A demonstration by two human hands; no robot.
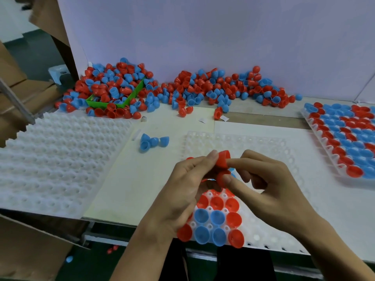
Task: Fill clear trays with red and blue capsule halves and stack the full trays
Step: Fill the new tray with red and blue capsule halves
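Observation:
A clear tray lies in front of me, with several red and blue capsule halves seated in its near left pockets. Over it, my left hand and my right hand meet. Both pinch a stack of red capsule halves; the left thumb presses its top, the right thumb and forefinger hold its lower part. More red halves sit hidden under my left fingers. A full tray lies at the right edge.
A big heap of loose red and blue halves runs along the back wall, partly over a green box. A stack of empty white trays sits left. Three blue halves lie mid-table. Cardboard boxes stand at the left.

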